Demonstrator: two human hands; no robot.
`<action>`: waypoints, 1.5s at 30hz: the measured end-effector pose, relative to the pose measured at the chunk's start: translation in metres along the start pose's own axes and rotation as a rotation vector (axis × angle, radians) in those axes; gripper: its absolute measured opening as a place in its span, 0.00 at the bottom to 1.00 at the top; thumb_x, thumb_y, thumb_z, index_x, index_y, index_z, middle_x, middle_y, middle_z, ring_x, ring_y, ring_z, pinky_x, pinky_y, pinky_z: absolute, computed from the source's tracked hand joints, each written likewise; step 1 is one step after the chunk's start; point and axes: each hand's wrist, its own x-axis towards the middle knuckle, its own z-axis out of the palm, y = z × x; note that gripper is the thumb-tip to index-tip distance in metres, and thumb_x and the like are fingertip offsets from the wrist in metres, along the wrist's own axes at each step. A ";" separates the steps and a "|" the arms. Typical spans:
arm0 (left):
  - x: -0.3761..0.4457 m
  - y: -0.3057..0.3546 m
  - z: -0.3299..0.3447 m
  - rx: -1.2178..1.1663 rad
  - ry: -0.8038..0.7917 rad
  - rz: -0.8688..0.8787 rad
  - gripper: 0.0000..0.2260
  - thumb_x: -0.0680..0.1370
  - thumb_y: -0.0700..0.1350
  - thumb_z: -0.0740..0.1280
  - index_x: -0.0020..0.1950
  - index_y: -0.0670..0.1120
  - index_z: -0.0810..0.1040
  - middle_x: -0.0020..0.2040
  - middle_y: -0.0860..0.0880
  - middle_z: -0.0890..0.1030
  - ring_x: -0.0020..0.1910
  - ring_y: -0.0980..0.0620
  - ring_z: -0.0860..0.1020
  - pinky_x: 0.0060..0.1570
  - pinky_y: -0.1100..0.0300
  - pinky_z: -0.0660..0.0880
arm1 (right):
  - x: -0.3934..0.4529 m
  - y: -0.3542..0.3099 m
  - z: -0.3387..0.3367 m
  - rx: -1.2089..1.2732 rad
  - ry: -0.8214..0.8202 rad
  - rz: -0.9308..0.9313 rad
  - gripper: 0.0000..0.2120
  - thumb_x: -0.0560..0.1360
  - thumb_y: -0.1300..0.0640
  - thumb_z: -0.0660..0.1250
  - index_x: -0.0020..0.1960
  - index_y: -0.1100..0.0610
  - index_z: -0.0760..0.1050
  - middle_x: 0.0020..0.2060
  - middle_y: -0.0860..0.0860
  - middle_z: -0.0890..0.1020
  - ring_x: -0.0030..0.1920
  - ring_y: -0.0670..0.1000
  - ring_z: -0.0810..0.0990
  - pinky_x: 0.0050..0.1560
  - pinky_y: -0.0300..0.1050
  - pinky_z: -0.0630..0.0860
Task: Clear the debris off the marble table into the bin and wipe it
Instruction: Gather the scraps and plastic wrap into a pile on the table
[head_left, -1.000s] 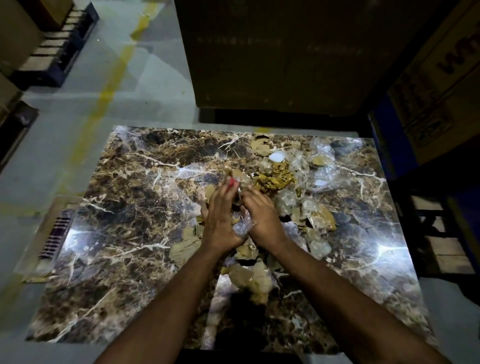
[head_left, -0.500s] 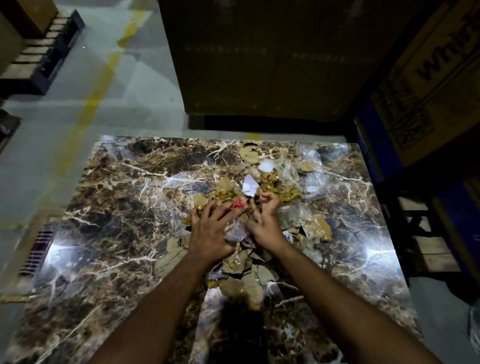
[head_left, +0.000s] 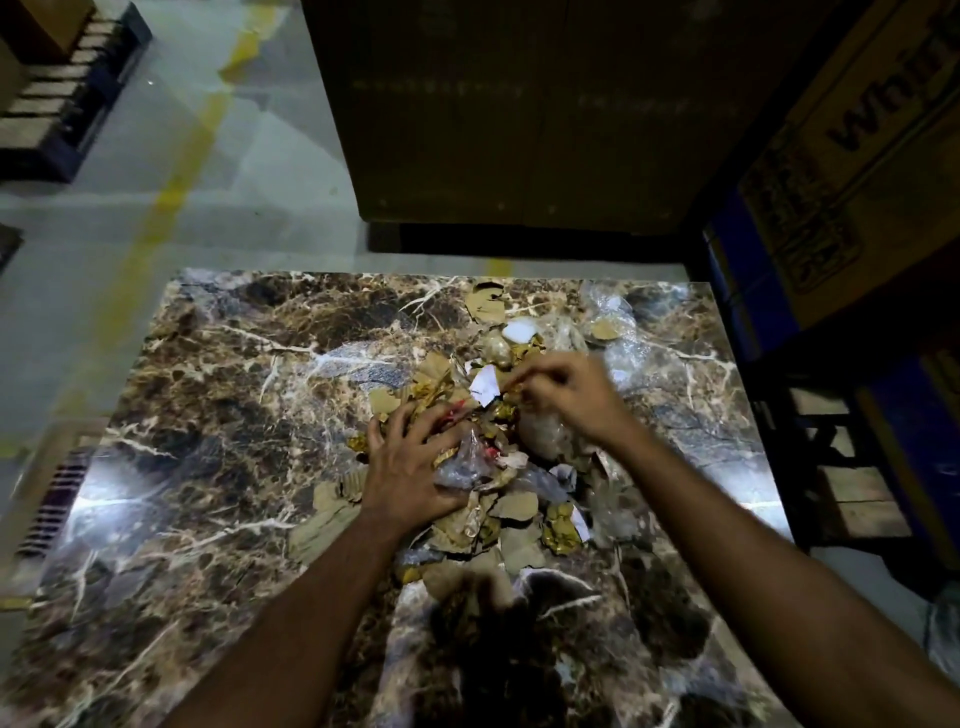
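Reaching farther back than a moment ago, the right hand (head_left: 563, 397) pinches scraps while the left hand (head_left: 410, 467) presses spread fingers on the debris pile (head_left: 498, 467) mid-table (head_left: 208, 415); gathering continues, no bin visible.

L arm: bare forearm, enters from bottom-left, goes up toward centre.
L hand (head_left: 413, 467): palm down, fingers spread and a bit bent, pressing flat.
R arm: bare forearm, enters from bottom-right, goes diagonal up-left.
R hand (head_left: 569, 392): further fwd than L, back of hand up, fingers curled, thumb and index tips meet in a pinch.
Hands: near, not touching.
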 end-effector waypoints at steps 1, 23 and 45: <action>0.000 0.000 0.000 0.001 -0.015 -0.009 0.44 0.56 0.67 0.78 0.71 0.62 0.71 0.73 0.52 0.70 0.72 0.39 0.66 0.68 0.27 0.57 | 0.012 0.008 -0.021 0.010 0.176 -0.007 0.11 0.80 0.66 0.64 0.53 0.53 0.82 0.47 0.47 0.84 0.44 0.42 0.85 0.45 0.38 0.82; -0.003 0.000 0.001 -0.073 0.010 -0.034 0.45 0.55 0.65 0.79 0.71 0.63 0.71 0.74 0.55 0.68 0.72 0.43 0.63 0.69 0.29 0.56 | 0.050 0.060 0.017 0.229 -0.141 0.134 0.20 0.83 0.45 0.59 0.71 0.51 0.76 0.75 0.50 0.64 0.63 0.49 0.73 0.47 0.33 0.80; -0.007 0.012 -0.011 -0.258 -0.064 -0.176 0.49 0.71 0.62 0.72 0.78 0.69 0.38 0.79 0.49 0.60 0.77 0.41 0.57 0.74 0.32 0.49 | -0.011 -0.013 0.097 0.539 0.143 0.169 0.33 0.78 0.33 0.57 0.78 0.34 0.46 0.81 0.45 0.57 0.65 0.47 0.76 0.70 0.62 0.66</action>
